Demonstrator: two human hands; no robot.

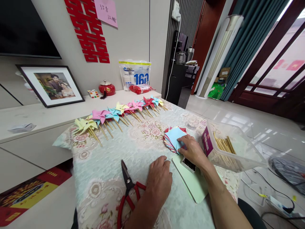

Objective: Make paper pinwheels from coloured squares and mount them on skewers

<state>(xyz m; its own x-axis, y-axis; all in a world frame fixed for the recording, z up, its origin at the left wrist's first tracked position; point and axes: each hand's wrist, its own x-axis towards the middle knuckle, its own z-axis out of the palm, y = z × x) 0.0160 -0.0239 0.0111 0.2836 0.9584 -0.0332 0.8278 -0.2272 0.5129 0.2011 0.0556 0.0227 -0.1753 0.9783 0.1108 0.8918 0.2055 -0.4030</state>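
Observation:
My right hand [193, 152] reaches over a stack of square coloured papers [175, 136], its thumb and fingers apart and touching the light blue top sheet. Under its wrist, a small white box of dark bits [188, 164] sits on light green paper sheets [190, 181]. Palm down on the tablecloth, my left hand [159, 178] holds nothing, with fingers loosely bent. Beside it lie red-handled scissors [128, 183], partly hidden by my left forearm. Paper pinwheels on sticks [114, 114] lie in a row along the far side.
At the right stands a clear plastic tub [247, 152] holding wooden sticks [225, 144]. A small round clear container [192, 123] is beyond the papers. Behind the table, a white cabinet bears a framed photo [78, 98], a red jar [107, 88] and a plastic bag of cups [134, 74].

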